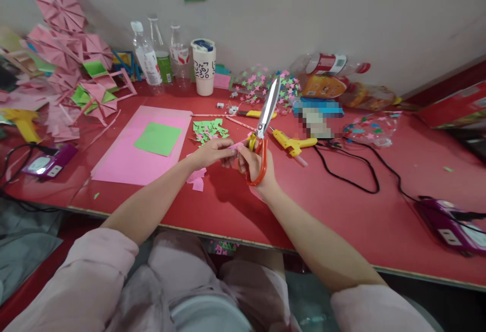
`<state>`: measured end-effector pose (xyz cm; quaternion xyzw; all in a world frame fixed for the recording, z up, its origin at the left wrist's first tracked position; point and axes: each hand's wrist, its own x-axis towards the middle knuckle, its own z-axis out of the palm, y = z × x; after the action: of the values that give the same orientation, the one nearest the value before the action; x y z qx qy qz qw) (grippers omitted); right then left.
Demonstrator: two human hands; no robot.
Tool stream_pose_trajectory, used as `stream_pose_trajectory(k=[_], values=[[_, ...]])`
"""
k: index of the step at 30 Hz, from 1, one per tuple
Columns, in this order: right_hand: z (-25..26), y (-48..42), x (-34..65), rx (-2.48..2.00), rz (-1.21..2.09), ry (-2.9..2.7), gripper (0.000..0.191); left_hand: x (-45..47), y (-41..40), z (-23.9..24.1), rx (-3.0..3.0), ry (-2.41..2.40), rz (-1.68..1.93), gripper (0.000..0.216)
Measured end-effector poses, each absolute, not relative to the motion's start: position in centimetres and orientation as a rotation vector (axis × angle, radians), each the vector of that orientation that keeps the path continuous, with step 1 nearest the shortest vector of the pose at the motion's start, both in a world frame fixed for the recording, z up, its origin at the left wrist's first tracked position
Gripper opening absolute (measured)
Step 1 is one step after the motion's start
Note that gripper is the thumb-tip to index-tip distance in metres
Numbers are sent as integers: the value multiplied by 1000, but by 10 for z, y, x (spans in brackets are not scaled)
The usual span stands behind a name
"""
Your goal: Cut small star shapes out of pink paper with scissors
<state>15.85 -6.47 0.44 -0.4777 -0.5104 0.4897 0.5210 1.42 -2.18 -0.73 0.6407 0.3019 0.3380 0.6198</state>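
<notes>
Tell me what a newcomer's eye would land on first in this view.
Probably the orange-handled scissors, held in the right hand near the middle of the red table, blades pointing up toward the wall. After that, likely the tall heap of folded pink paper at the far left, then the bright green square lying on the pink sheets.

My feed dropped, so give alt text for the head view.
The left hand and right hand hold a small pink paper over a red table, scissors also in the right. Pink sheets topped by a green square lie left, a yellow glue gun right.
</notes>
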Motion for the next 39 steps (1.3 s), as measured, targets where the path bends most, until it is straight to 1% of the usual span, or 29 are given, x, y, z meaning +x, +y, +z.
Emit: stream_pose_trajectory(k=[8,13,15,18,22,25,29,34,39], values=[[-2,-63,158,-1067,1203,-1138,20,18,-21,-9,1251,740,929,24],[-5,-62,159,-1062,1212,-1124,22,25,-24,-11,1142,733,993,16],[-3,-62,161,-1095,1213,-1125,26,23,-22,-10,1091,756,1063,12],[2,-60,167,-1175,1234,-1150,37,14,-14,-8,1009,783,1235,8],[11,-59,173,-1371,1245,-1402,45,-3,0,-3,866,822,1536,9],[14,-61,174,-1499,1180,-1721,52,-11,7,0,809,861,1659,13],[11,-62,170,-1570,1140,-1975,56,-12,8,-1,885,908,1688,16],[7,-60,171,-1603,1092,-1981,56,-8,6,-4,1026,905,1655,17],[7,-60,172,-1632,1058,-2000,57,-8,6,-4,991,939,1728,17]])
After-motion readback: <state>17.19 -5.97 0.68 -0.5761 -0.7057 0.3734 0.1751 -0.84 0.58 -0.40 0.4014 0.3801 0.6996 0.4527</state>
